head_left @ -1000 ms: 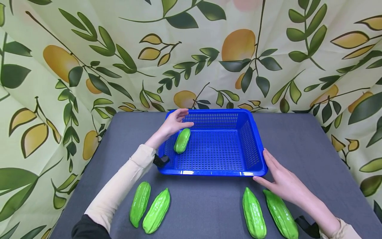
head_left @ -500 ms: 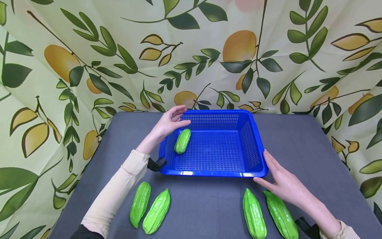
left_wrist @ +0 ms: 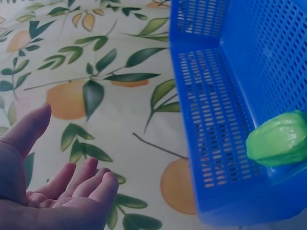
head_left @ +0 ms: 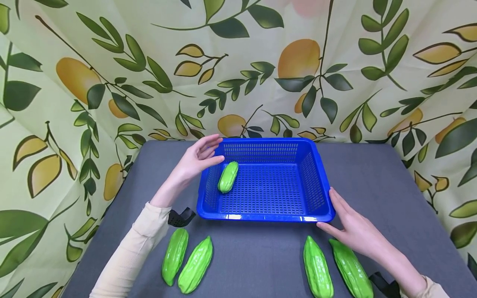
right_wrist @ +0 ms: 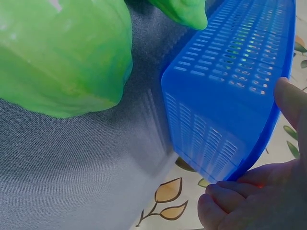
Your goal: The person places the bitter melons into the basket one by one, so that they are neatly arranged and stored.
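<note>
A blue plastic basket (head_left: 266,217) with slotted walls stands at the back of the grey table. Inside, at its left, lies one green ridged bitter melon (head_left: 228,177). My left hand (head_left: 195,157) hovers by the basket's left rim, fingers loosely bent and thumb apart, holding nothing. In the left wrist view its palm faces up, away from the basket wall. My right hand (head_left: 355,227) holds the basket's front right corner, thumb at the front rim and fingers along the right side. Two bitter melons, an outer one (head_left: 350,269) and an inner one (head_left: 317,267), lie near that hand.
Two more bitter melons, one (head_left: 175,256) beside another (head_left: 195,265), lie on the grey tablecloth (head_left: 257,256) at the front left, below my left forearm. A leaf-and-fruit patterned curtain (head_left: 238,82) rises behind and at both sides of the table.
My left hand has moved left from above the melon in the basket to outside the left rim. My right hand, the basket and the melons stay in place.
</note>
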`<state>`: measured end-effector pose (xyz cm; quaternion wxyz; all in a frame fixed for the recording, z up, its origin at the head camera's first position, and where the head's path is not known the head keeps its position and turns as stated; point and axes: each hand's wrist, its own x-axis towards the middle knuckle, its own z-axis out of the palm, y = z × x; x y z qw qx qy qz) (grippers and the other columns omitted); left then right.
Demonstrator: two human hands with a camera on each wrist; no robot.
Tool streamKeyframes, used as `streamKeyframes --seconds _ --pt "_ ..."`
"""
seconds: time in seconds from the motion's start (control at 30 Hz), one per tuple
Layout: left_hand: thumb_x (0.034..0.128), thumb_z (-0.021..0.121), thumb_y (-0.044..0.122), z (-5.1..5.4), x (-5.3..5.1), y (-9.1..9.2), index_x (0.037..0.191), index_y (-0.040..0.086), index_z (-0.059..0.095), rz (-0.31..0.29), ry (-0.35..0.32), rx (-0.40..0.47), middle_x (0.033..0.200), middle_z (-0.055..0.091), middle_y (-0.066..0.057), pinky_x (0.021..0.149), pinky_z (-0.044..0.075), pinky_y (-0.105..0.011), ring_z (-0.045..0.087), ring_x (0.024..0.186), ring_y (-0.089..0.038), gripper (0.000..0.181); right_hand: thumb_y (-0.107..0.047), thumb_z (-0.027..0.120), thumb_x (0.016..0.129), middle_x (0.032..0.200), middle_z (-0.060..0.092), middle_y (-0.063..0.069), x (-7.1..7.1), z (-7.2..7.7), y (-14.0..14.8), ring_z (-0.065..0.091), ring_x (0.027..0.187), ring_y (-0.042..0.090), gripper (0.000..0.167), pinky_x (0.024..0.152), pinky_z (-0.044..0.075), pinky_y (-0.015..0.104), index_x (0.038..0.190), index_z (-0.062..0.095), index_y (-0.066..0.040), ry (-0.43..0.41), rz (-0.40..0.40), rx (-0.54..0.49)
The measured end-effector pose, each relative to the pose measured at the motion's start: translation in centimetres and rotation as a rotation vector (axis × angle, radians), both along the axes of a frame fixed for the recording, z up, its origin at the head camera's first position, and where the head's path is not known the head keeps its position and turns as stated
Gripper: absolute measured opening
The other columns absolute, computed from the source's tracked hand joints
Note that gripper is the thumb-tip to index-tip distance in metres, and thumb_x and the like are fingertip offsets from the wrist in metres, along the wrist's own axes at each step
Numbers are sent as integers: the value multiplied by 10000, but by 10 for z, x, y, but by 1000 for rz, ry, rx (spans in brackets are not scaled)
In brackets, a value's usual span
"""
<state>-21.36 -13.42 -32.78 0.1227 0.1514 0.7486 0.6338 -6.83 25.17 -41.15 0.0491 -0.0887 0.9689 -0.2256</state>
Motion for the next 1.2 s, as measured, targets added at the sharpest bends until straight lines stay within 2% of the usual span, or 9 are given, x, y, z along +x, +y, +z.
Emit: streamKeyframes --seconds 0.33,0.6,0.87,1.0,1.2 --pt "882 632 12 5 20 -25 1447 83 349 23 33 28 1474 424 -102 1133 330 -253 369 1394 -218 636 -526 594 879 1554 151 262 1 1 0 322 1341 484 974 987 366 656 1514 57 -17 2 2 -4" --pt "883 625 -1 3 27 -31 1447 58 343 20 52 44 1484 408 -124 1131 329 -241 362 1397 -235 633 -504 606 881 1552 159 263 1 1 1 326 1341 480 966 991 364 648 1511 72 -4 20 5 -7" --pt "892 617 7 3 34 -37 1449 74 345 52 45 51 1493 397 -114 1108 345 -199 363 1397 -210 624 -517 596 881 1550 157 269 0 0 1 321 1341 484 971 989 361 655 1512 63 -6 10 5 -5" --pt "892 615 5 3 37 -38 1450 55 337 48 48 67 1499 386 -123 1110 343 -200 362 1398 -207 625 -511 602 880 1549 165 269 0 0 1 330 1336 484 968 982 369 653 1511 72 -2 19 6 -3" --pt "893 608 -8 3 43 -43 1448 57 343 72 61 94 1497 381 -146 1102 349 -200 365 1396 -211 618 -508 604 881 1552 160 264 0 0 0 328 1338 483 969 980 371 651 1512 65 -7 15 8 -12"
